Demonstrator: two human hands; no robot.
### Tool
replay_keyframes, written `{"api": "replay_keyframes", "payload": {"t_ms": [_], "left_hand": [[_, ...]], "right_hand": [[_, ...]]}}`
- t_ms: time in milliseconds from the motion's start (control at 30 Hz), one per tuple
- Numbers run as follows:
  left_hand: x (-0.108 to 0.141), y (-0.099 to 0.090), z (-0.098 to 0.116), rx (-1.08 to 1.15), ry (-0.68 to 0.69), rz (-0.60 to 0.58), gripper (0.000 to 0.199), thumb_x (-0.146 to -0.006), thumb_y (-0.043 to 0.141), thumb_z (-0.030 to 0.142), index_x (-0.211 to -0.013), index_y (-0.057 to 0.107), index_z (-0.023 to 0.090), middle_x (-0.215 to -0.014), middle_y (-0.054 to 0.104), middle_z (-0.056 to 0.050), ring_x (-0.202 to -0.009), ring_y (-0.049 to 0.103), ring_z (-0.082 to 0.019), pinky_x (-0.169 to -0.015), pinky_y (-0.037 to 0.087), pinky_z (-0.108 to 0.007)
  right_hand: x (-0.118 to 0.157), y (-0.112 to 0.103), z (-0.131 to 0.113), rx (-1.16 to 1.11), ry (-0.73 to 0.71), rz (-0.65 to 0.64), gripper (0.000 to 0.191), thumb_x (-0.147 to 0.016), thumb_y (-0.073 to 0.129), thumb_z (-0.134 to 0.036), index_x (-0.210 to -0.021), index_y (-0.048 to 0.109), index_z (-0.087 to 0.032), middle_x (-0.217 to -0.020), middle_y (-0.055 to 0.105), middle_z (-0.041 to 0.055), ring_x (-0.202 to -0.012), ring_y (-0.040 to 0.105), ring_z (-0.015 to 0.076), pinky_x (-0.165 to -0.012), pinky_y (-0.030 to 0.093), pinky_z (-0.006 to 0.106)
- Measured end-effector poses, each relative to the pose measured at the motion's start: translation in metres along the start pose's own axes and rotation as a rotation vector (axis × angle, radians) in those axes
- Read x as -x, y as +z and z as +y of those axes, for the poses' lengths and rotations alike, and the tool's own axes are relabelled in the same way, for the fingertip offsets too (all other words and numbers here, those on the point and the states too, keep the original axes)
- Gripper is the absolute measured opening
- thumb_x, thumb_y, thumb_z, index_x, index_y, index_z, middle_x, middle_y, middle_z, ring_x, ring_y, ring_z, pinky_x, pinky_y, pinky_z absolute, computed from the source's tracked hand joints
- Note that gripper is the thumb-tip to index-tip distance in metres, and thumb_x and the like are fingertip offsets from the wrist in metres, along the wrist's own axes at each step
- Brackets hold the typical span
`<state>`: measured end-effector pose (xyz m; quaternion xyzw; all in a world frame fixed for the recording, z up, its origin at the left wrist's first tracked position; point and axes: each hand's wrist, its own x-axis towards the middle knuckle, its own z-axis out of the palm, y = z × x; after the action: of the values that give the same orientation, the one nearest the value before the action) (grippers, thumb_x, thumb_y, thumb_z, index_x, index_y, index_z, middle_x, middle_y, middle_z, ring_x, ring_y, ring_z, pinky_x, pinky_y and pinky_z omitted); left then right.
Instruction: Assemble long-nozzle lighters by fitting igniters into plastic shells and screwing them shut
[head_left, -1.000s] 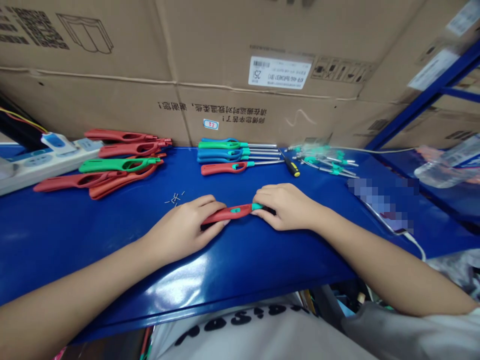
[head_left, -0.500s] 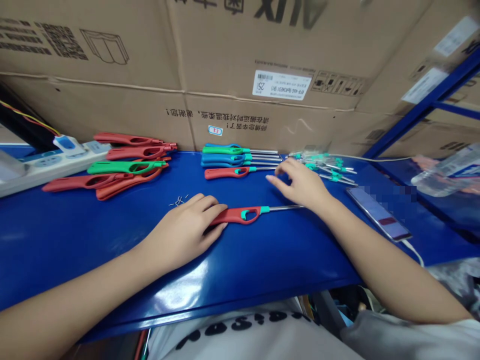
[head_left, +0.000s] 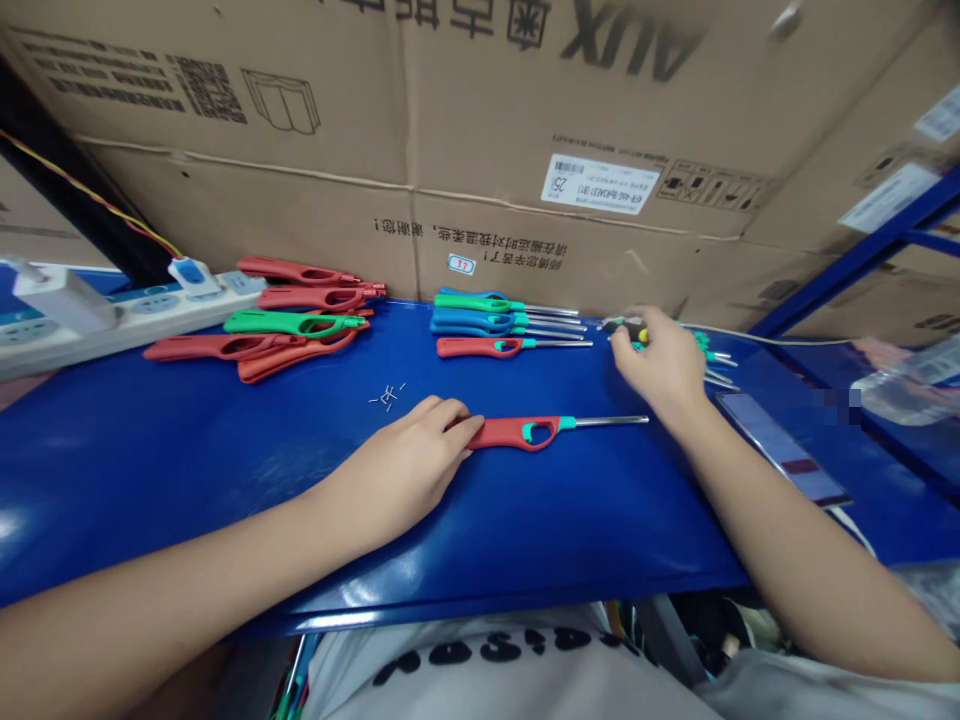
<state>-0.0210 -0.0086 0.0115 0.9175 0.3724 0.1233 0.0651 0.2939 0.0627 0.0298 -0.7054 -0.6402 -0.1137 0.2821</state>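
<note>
My left hand (head_left: 416, 450) is closed round the rear end of a red long-nosed lighter (head_left: 510, 432), which lies on the blue table with its teal trigger and metal tube pointing right. At the back right, my right hand (head_left: 664, 360) grips a black-and-yellow screwdriver (head_left: 628, 329); only part of its handle shows, and its tip is hidden. Beside that hand lie metal tubes with teal parts (head_left: 720, 370), partly covered by it. Several small screws (head_left: 387, 396) are scattered beyond my left hand.
Several assembled lighters (head_left: 480, 322) lie in a row at the back. Red, green and orange lighter casings (head_left: 307, 325) are piled at the left by a white power strip (head_left: 150, 315). A phone (head_left: 784, 450) lies right; a cardboard box (head_left: 450, 180) stands behind.
My right hand has moved back and right from above the lighter's tube and has taken hold of the screwdriver. My left hand still holds the lighter. The view has shifted slightly.
</note>
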Motion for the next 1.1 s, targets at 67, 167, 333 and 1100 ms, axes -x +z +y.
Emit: {"api": "replay_keyframes", "payload": {"t_ms": [67, 167, 333, 1100], "left_hand": [[0.0, 0.001, -0.001, 0.018, -0.002, 0.001, 0.031, -0.1, 0.046, 0.015, -0.126, 0.063, 0.012, -0.117, 0.063, -0.015, -0.105, 0.06, -0.028, -0.09, 0.057, -0.045], [-0.001, 0.003, 0.0, 0.039, -0.007, 0.014, 0.03, -0.1, 0.046, 0.016, -0.125, 0.064, 0.012, -0.115, 0.063, -0.014, -0.104, 0.06, -0.027, -0.091, 0.056, -0.045], [0.0, 0.005, 0.01, 0.014, 0.028, 0.009, 0.033, -0.102, 0.041, 0.016, -0.127, 0.063, 0.01, -0.113, 0.063, -0.015, -0.103, 0.059, -0.028, -0.088, 0.056, -0.044], [0.007, 0.006, 0.021, 0.049, 0.112, 0.031, 0.03, -0.1, 0.049, 0.022, -0.124, 0.066, 0.013, -0.113, 0.07, -0.013, -0.109, 0.063, -0.028, -0.092, 0.058, -0.045]], "right_hand": [[0.002, -0.008, -0.005, -0.142, -0.079, 0.172, 0.025, -0.09, 0.053, -0.032, -0.103, 0.069, -0.018, -0.107, 0.072, 0.015, -0.103, 0.067, 0.0325, -0.088, 0.052, 0.047], [0.011, -0.013, -0.016, -0.434, -0.096, 0.332, 0.026, -0.092, 0.054, -0.041, -0.094, 0.07, -0.02, -0.094, 0.071, 0.0111, -0.089, 0.068, 0.0274, -0.079, 0.054, 0.044], [0.04, -0.008, -0.05, -0.925, -0.062, -0.012, 0.031, -0.094, 0.057, -0.047, -0.109, 0.069, -0.024, -0.075, 0.067, 0.0026, -0.054, 0.057, 0.0157, -0.049, 0.047, 0.032], [0.068, 0.013, -0.085, -0.871, -0.44, -0.58, 0.03, -0.094, 0.062, -0.033, -0.122, 0.067, -0.025, -0.126, 0.071, 0.0056, -0.116, 0.066, 0.0227, -0.104, 0.049, 0.042]]}}
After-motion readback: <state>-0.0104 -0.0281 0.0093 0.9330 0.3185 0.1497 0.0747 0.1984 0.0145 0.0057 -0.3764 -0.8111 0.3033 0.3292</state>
